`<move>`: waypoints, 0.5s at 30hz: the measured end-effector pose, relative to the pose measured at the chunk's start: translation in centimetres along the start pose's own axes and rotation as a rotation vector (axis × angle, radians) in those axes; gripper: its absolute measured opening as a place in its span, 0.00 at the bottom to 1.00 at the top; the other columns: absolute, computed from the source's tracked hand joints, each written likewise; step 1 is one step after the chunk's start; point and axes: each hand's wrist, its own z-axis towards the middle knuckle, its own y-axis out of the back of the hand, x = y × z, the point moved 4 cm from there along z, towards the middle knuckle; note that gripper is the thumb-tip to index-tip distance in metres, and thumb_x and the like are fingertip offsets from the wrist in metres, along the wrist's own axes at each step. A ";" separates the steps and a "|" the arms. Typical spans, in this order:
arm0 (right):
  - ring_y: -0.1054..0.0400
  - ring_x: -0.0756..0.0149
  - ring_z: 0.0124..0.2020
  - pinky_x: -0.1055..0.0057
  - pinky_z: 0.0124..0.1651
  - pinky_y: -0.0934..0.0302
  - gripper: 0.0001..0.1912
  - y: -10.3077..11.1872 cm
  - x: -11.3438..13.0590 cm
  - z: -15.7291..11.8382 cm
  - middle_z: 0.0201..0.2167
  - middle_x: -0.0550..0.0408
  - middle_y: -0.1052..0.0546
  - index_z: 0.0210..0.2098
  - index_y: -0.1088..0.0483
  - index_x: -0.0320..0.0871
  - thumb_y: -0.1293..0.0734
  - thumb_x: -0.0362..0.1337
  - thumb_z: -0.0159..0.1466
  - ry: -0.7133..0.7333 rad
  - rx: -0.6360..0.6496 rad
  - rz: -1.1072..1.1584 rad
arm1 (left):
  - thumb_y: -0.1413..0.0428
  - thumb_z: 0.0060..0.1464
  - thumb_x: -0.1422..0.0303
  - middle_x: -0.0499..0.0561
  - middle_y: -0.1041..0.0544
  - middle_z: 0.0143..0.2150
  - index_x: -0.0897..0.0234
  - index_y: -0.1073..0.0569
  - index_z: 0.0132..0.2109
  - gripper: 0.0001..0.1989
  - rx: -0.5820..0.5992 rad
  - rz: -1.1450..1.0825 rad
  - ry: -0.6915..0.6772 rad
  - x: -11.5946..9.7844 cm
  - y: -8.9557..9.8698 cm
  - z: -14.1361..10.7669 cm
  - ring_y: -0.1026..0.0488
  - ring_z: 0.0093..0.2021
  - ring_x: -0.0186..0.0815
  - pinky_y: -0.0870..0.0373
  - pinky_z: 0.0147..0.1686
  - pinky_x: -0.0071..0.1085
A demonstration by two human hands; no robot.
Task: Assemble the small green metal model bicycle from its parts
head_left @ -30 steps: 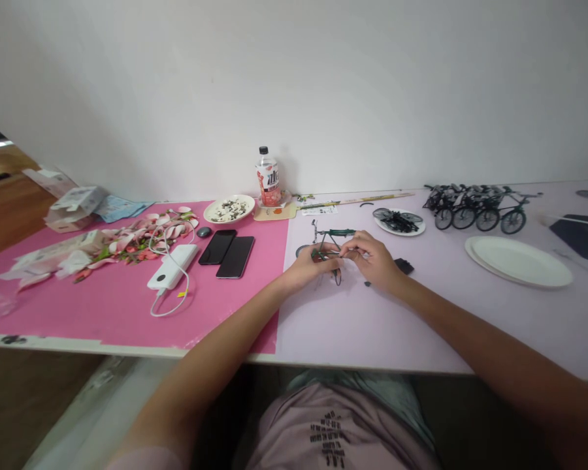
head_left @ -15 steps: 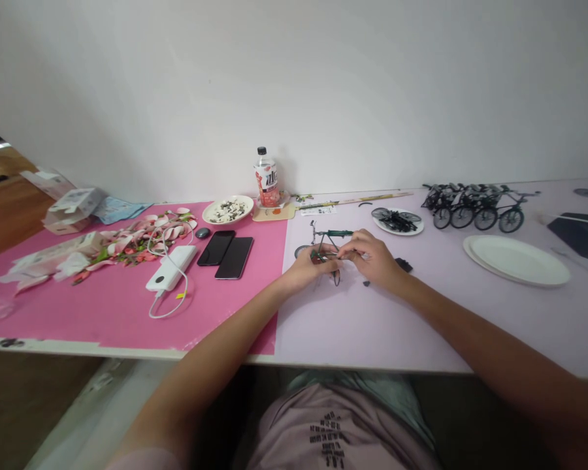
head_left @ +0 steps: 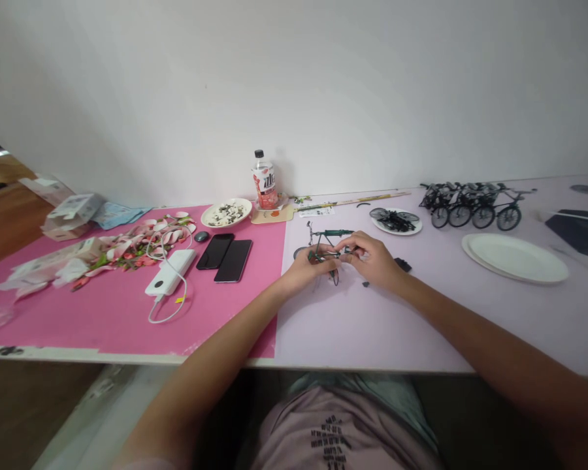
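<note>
A small green model bicycle (head_left: 337,233) is between my hands, above the pale part of the table. My left hand (head_left: 310,269) grips its frame from the left, fingers closed round it. My right hand (head_left: 368,256) pinches at the bicycle's right side, thumb and fingertips together; what lies between them is too small to make out. One dark wheel (head_left: 300,252) shows beyond my left hand. Near my right wrist lie a black piece (head_left: 402,264) and a smaller dark bit (head_left: 366,284). Behind is a white plate (head_left: 416,228) with black parts and wheels (head_left: 396,220).
Several model bicycles (head_left: 470,205) stand at the back right, behind stacked white plates (head_left: 519,259). A bottle (head_left: 265,183) and a plate of small parts (head_left: 227,213) stand at the back. Leftward lie two phones (head_left: 234,261), a power bank (head_left: 170,271) and artificial petals (head_left: 142,245).
The whole view has shifted slightly. My right fingers have moved a little against the bicycle; my left hand still holds it in nearly the same place.
</note>
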 end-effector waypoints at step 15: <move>0.31 0.59 0.37 0.64 0.39 0.35 0.09 0.4 0.1 0.0 0.38 0.51 0.26 0.42 0.35 0.48 0.40 0.46 0.74 0.025 -0.057 -0.021 | 0.29 0.50 0.62 0.48 0.22 0.32 0.67 0.26 0.48 0.22 -0.212 0.061 -0.071 0.9 1.0 0.8 0.24 0.30 0.32 0.28 0.36 0.30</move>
